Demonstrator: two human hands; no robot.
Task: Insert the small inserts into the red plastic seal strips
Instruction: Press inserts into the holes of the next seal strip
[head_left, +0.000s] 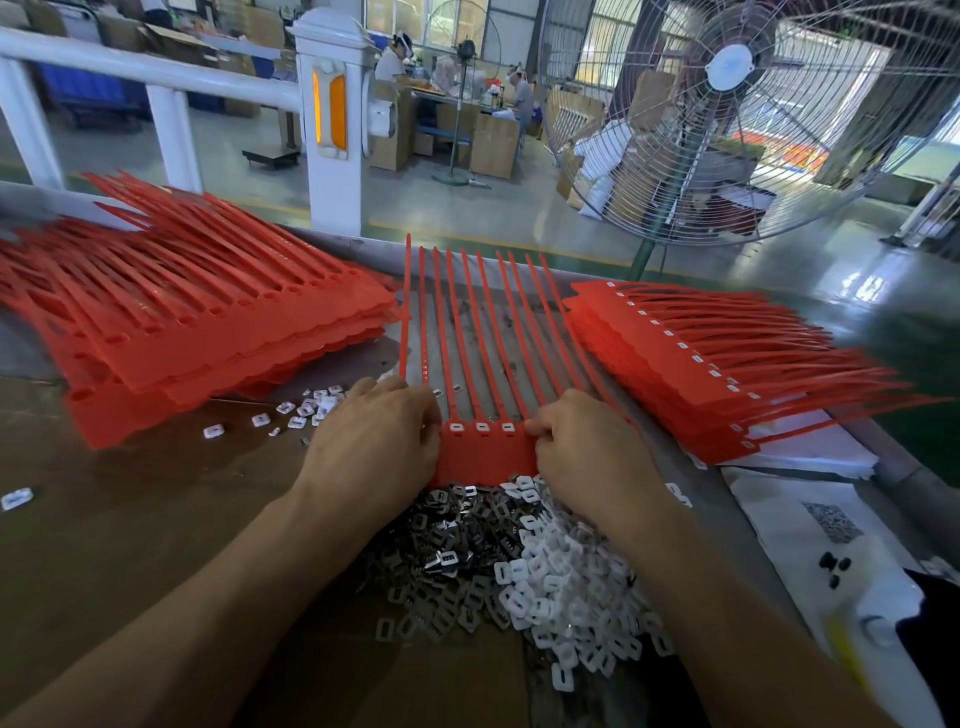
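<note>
loose inserts (519, 566), hands (483, 441) on red strips (488, 452)

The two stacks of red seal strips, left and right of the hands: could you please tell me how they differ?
The left stack shows empty slots in its heads; the right stack shows white inserts fitted along its top sheet. The left stack's tails point away toward the railing; the right stack's tails fan out to the right. The right stack rests partly on white paper, the left on the bare table. Both are red, comb-like sheets of joined strips.
</note>
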